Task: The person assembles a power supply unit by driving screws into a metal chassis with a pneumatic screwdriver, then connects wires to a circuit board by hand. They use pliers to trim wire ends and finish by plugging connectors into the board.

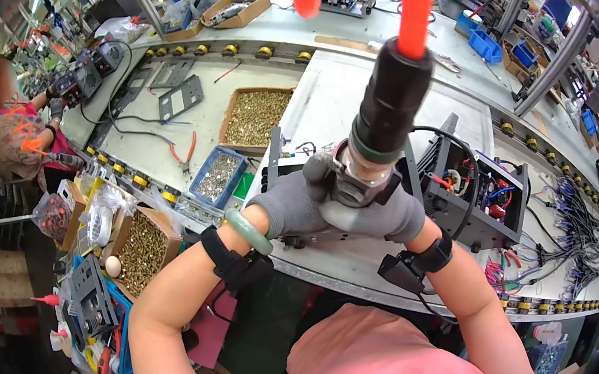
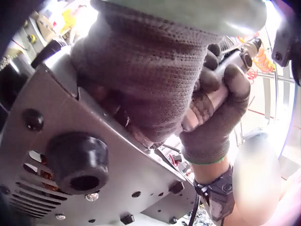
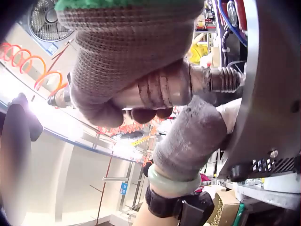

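Observation:
In the head view my gloved right hand point(image 1: 385, 214) grips a power screwdriver point(image 1: 392, 101) with a dark upper end, below an orange hose point(image 1: 417, 0). The fingers wrap round its metal barrel point(image 3: 162, 89) in the right wrist view, where the driver's threaded nose points at a grey metal case point(image 3: 275, 103). My gloved left hand point(image 1: 290, 204) is at the case's edge, close beside the nose. Its fingertips are largely hidden, and I cannot tell whether they pinch anything. Rubber feet point(image 2: 77, 162) and vent slots show on the case panel in the left wrist view.
An opened case with wiring point(image 1: 491, 197) stands to the right, near bundled cables point(image 1: 582, 234). A box of brass-coloured parts point(image 1: 257, 117), a blue bin point(image 1: 217, 176) and red-handled pliers point(image 1: 184, 152) lie to the left. Another person point(image 1: 21, 139) works at the far left.

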The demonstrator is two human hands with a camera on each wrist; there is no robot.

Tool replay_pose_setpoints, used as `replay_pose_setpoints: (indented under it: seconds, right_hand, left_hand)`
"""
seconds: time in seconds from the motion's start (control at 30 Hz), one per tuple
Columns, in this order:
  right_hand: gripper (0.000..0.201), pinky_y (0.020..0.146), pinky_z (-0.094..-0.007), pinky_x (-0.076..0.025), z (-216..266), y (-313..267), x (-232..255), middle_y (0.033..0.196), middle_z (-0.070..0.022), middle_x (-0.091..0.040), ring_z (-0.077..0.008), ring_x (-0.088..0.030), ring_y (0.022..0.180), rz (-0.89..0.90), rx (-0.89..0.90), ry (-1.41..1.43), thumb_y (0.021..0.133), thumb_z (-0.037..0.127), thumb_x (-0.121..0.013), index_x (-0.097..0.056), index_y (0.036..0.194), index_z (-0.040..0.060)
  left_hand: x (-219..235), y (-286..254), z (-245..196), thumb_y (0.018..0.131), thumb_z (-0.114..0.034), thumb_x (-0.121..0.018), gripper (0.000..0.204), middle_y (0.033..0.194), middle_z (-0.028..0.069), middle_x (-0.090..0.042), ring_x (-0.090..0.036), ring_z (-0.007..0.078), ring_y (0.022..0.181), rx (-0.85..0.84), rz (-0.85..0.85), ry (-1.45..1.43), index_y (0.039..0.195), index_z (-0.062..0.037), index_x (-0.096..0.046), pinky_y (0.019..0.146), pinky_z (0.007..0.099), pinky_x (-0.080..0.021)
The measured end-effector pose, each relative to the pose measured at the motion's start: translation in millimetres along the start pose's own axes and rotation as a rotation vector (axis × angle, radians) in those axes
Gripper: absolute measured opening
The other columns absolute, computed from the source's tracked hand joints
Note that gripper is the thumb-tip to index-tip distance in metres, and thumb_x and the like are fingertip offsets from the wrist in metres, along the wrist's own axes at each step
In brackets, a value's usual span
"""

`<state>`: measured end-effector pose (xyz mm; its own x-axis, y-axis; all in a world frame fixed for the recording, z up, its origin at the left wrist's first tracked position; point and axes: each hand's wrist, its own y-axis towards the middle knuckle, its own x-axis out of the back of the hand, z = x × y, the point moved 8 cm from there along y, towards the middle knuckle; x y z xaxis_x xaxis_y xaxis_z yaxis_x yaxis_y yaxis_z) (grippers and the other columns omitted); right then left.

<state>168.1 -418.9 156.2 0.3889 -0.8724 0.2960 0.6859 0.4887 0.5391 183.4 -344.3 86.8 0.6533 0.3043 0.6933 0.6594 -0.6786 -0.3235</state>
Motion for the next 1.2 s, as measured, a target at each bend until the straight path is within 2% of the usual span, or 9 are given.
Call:
replay_pose_setpoints:
  seconds: [0.1, 0.23, 0.37, 0.5, 0.57, 0.6, 0.7, 0.93, 1.2]
  right_hand:
    - [0.034, 0.075, -0.0272, -0.05, -14.3, -9.9, 7.1, 0.088, -0.0018, -0.064, -0.0079, -0.057, 0.08, -0.283, -0.24, 0.361, 0.076, 0.007, -0.07, -0.061, 0.108, 0.0005]
    - [0.04, 0.076, -0.0232, -0.048, 32.9, -23.4, 41.2, 0.09, -0.0001, -0.064, -0.0059, -0.057, 0.081, -0.383, -0.129, 0.276, 0.076, 0.002, -0.072, -0.06, 0.114, -0.0013]
    - [0.034, 0.07, -0.0238, -0.05, 59.8, -59.3, 104.7, 0.084, -0.0032, -0.067, -0.008, -0.058, 0.073, -0.432, -0.18, 0.112, 0.074, 0.003, -0.072, -0.064, 0.106, -0.0014]
    - [0.034, 0.058, -0.0358, -0.05, 60.2, -105.9, 119.7, 0.072, -0.0098, -0.062, -0.0247, -0.062, 0.059, -0.26, -0.198, -0.443, 0.066, 0.011, -0.076, -0.064, 0.097, 0.0029]
    - [0.04, 0.058, -0.0392, -0.052, 63.2, -124.2, 112.7, 0.075, -0.0115, -0.064, -0.0321, -0.065, 0.064, -0.112, -0.21, -0.741, 0.062, 0.015, -0.079, -0.065, 0.099, 0.0062]
    - [0.039, 0.059, -0.0415, -0.053, 77.5, -128.5, 114.0, 0.075, -0.01, -0.065, -0.0326, -0.066, 0.067, -0.087, -0.22, -0.864, 0.06, 0.016, -0.081, -0.067, 0.097, 0.0088]
    - [0.034, 0.064, -0.0395, -0.055, 88.1, -162.5, 155.0, 0.08, -0.0098, -0.067, -0.033, -0.066, 0.069, 0.086, -0.38, -1.059, 0.062, 0.016, -0.081, -0.069, 0.092, 0.0095]
    - [0.045, 0.06, -0.0234, -0.048, 74.8, -297.1, 296.0, 0.089, -0.004, -0.058, -0.0115, -0.059, 0.072, -0.958, -0.74, -0.327, 0.071, -0.001, -0.06, -0.057, 0.116, 0.0053]
    - [0.056, 0.051, -0.0347, -0.05, 134.6, -230.9, 197.0, 0.091, -0.0057, -0.051, -0.0188, -0.053, 0.071, -1.061, 0.075, 0.488, 0.072, 0.017, -0.069, -0.052, 0.125, 0.0115]
  left_hand:
    - [-16.5, 12.8, 27.8, 0.083, -0.035, -0.065, 0.039, 0.107, 0.018, -0.069, -0.066, 0.0349, 0.098, -0.043, -0.105, 0.264, 0.113, -0.0099, -0.066, 0.088, 0.0397, -0.051]
    - [34.9, -63.4, 15.0, 0.091, -0.02, -0.058, 0.028, 0.102, 0.0101, -0.067, -0.065, 0.0227, 0.096, 0.232, -0.674, -0.644, 0.113, -0.0049, -0.065, 0.084, 0.0353, -0.052]
    - [19.4, -119.4, 87.8, 0.097, -0.01, -0.05, 0.035, 0.106, 0.0096, -0.062, -0.06, 0.0139, 0.085, -0.098, -0.956, -1.318, 0.13, -0.0009, -0.055, 0.074, 0.0208, -0.054]
    - [-28.6, -109.9, 30.5, 0.101, -0.009, -0.044, 0.036, 0.111, 0.0076, -0.062, -0.055, 0.0087, 0.078, 0.01, -0.717, -1.993, 0.136, -0.0029, -0.051, 0.063, 0.0192, -0.051]
    - [-36.2, -80.0, -11.4, 0.1, -0.005, -0.046, 0.031, 0.106, 0.008, -0.065, -0.063, 0.0112, 0.087, -0.317, -0.304, -2.099, 0.129, 0.0012, -0.054, 0.066, 0.0201, -0.051]
    - [-34.9, -77.1, -22.7, 0.099, -0.004, -0.05, 0.028, 0.103, 0.0057, -0.064, -0.06, 0.007, 0.087, -0.118, -0.569, -1.672, 0.125, 0.0017, -0.057, 0.066, 0.0193, -0.048]
    - [-39.2, -48.0, -75.5, 0.1, -0.014, -0.052, 0.026, 0.097, 0.003, -0.064, -0.057, 0.0035, 0.081, -0.094, -0.457, -1.309, 0.12, 0.0002, -0.059, 0.063, 0.0204, -0.045]
    - [-110.4, 14.4, -118.2, 0.102, -0.026, -0.053, 0.028, 0.078, -0.0039, -0.058, -0.047, 0.003, 0.062, 0.069, -0.008, -1.413, 0.116, -0.0041, -0.063, 0.05, 0.0183, -0.031]
    - [-138.1, 43.2, -151.2, 0.099, -0.019, -0.059, 0.027, 0.079, -0.004, -0.05, -0.043, 0.0039, 0.064, 0.034, 0.04, -1.447, 0.119, -0.0026, -0.063, 0.054, 0.0192, -0.033]
